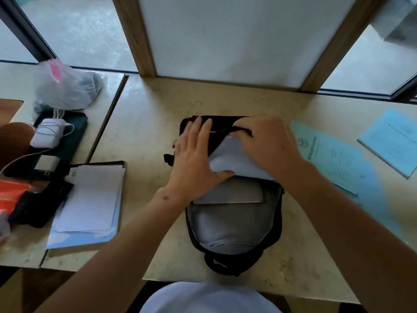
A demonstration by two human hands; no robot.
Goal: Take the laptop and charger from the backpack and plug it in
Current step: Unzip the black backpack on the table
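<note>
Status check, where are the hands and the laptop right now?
Left hand flat on the backpack flap. Right hand gripping the flap's edge. Laptop inside, partly covered by the flap.

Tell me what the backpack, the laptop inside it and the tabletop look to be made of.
Backpack: black woven fabric outside, pale grey soft lining, judging by its folds and matte look.
Laptop: apparently metal, or possibly plastic; flat, rigid grey slab with a dull sheen.
Tabletop: beige speckled surface, seemingly stone or stone-look laminate, smooth and faintly glossy.

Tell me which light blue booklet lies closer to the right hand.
The larger booklet, beside the right hand; the smaller one sits farther right.
</note>
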